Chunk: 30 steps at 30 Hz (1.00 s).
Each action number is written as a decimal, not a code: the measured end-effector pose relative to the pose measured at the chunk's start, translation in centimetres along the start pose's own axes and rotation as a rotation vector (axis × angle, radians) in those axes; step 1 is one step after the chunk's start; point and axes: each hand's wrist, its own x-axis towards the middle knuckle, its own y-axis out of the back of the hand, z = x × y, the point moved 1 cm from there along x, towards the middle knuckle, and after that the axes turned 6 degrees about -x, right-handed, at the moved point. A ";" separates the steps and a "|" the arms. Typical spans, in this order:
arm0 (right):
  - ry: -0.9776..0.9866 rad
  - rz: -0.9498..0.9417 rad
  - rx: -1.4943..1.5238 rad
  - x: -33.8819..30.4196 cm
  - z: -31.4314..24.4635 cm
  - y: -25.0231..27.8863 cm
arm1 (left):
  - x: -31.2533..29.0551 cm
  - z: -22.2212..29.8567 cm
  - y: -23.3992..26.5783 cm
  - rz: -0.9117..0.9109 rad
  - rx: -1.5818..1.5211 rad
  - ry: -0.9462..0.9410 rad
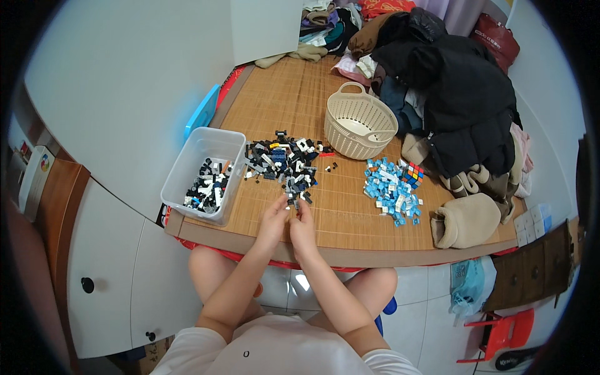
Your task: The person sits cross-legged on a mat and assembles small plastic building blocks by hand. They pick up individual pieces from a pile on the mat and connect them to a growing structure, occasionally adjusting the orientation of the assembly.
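Observation:
Both my hands meet at the near end of a heap of toy building bricks [284, 159], mostly black, grey and white. My left hand [274, 219] has its fingers curled in, with small bricks at the tips. Close beside it, my right hand [302, 230] is also closed, its thumb and fingers at a small dark building brick [296, 203]. The exact pieces in the fingers are too small to make out fully. On the left stands a clear plastic bin [234, 187] partly filled with similar bricks.
A beige plastic basket [361, 122] stands behind the heap. To the right lie blue and white pieces [392, 190] with a colourful puzzle cube [413, 175]. Dark clothes [465, 100] pile up at the far right, and a beige cloth roll [469, 222] lies near the mat's front edge.

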 end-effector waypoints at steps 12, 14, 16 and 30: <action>-0.149 -0.001 0.134 -0.3 -1.8 -0.1 | -0.7 -0.5 -1.2 0.051 -0.236 0.077; -0.102 0.035 0.167 0.4 -0.3 0.1 | -0.5 -1.0 -1.3 0.040 -0.301 0.072; -0.109 0.041 0.202 0.0 -0.8 -0.1 | -0.7 -1.2 -1.5 0.086 -0.259 0.046; -0.078 0.064 0.179 -0.6 -0.5 -0.1 | -1.3 -1.6 -1.7 0.094 -0.373 0.093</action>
